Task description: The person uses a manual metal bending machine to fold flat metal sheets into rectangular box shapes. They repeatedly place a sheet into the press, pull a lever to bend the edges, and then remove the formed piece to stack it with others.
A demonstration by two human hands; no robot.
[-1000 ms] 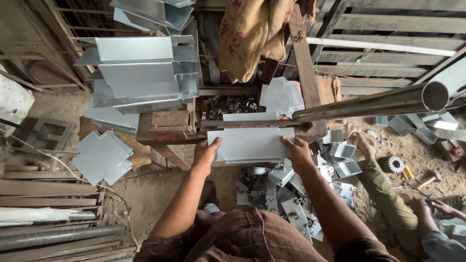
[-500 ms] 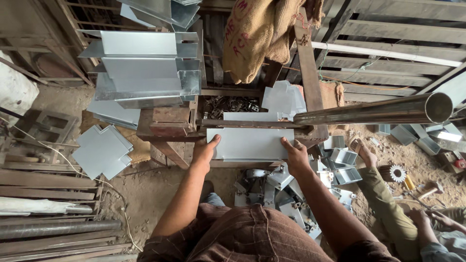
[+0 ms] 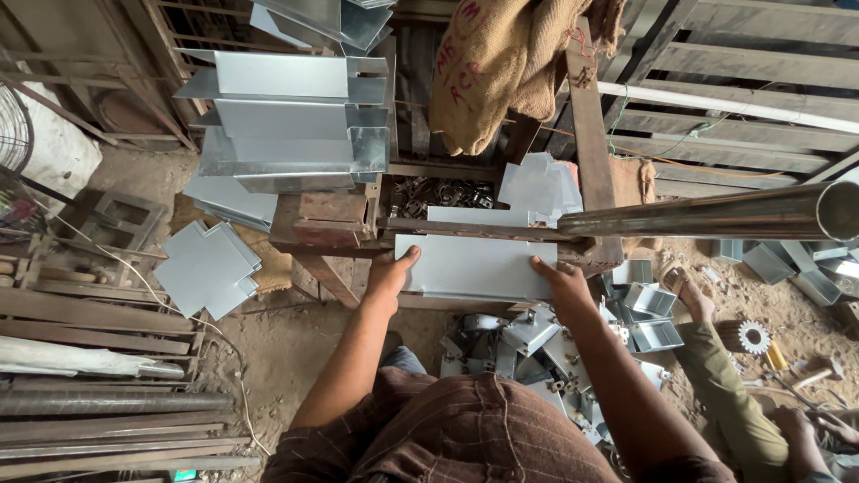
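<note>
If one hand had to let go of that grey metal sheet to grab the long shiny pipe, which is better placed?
Probably the right hand. It grips the sheet at its right edge, just below the near end of the shiny pipe. The left hand holds the opposite edge, further from the pipe.

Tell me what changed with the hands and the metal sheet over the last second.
Hardly anything. Both hands stayed on the metal sheet, the left hand at its left edge and the right hand at its right edge. The sheet stayed in the bending press. Only the camera view shifted slightly.
</note>
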